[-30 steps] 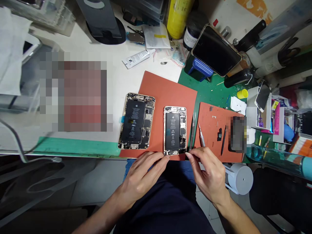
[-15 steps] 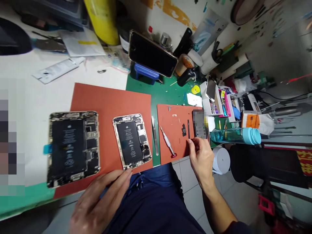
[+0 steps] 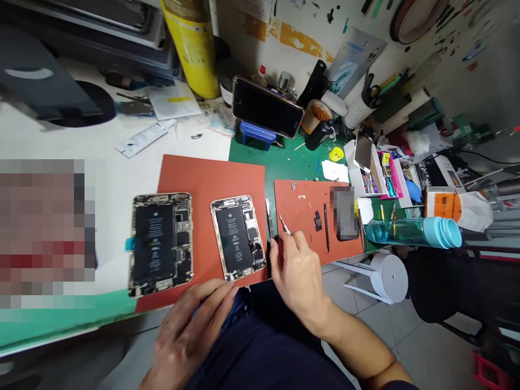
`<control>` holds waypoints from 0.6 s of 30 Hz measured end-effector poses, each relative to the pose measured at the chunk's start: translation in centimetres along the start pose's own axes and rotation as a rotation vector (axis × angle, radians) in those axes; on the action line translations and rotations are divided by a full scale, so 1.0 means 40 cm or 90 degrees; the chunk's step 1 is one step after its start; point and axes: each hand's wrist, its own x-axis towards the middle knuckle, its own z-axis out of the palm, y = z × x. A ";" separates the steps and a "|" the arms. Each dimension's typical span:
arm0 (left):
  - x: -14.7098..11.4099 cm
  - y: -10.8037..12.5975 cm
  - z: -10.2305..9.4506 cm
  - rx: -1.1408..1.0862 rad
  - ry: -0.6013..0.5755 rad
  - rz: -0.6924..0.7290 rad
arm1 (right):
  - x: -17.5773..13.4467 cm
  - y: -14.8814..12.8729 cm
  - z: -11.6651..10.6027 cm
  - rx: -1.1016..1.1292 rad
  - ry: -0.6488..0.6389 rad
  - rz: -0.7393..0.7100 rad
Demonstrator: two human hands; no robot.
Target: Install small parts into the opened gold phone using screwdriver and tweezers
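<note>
My left hand [image 3: 193, 319] has its fingers pressed together, tips at the lower edge of the smaller opened phone [image 3: 234, 238]; whether something small is pinched there is hidden. That phone's battery and circuit board are exposed. My right hand [image 3: 298, 271] is curled, its thumb and fingers at the lower end of the metal tweezers [image 3: 270, 214], whose tail it covers. Under its fingers lies a screwdriver [image 3: 283, 223], mostly hidden. A larger opened phone [image 3: 155, 244] with a blue tab lies to the left. Both phones rest on a red-brown mat [image 3: 203, 173].
A second mat [image 3: 284, 189] carries a black pry stick [image 3: 326, 227], small black parts [image 3: 318, 221] and a dark, blurred-out phone [image 3: 345, 214]. Behind, a phone [image 3: 267, 106] leans on a blue stand [image 3: 257, 135]. A bottle [image 3: 406, 232] and organiser boxes [image 3: 365, 179] stand right.
My right hand has moved left from the pry stick to the tweezers and screwdriver. My left hand stays by the smaller phone's lower edge. The view has shifted.
</note>
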 end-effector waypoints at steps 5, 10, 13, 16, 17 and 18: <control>-0.002 0.006 -0.003 0.102 -0.028 0.071 | 0.048 -0.039 0.066 -0.161 0.021 0.007; 0.015 0.010 -0.007 0.077 -0.014 0.075 | 0.041 -0.045 0.029 0.004 0.071 0.010; 0.015 0.011 -0.009 0.067 -0.015 0.071 | 0.013 -0.023 -0.044 0.267 0.052 0.051; 0.010 0.010 -0.009 0.055 -0.013 0.049 | -0.015 0.034 -0.110 0.486 0.029 0.087; 0.009 0.010 -0.008 0.051 -0.014 0.046 | -0.023 0.057 -0.125 0.552 0.015 0.086; 0.008 0.010 -0.008 0.052 -0.014 0.051 | -0.029 0.080 -0.135 0.602 0.003 0.084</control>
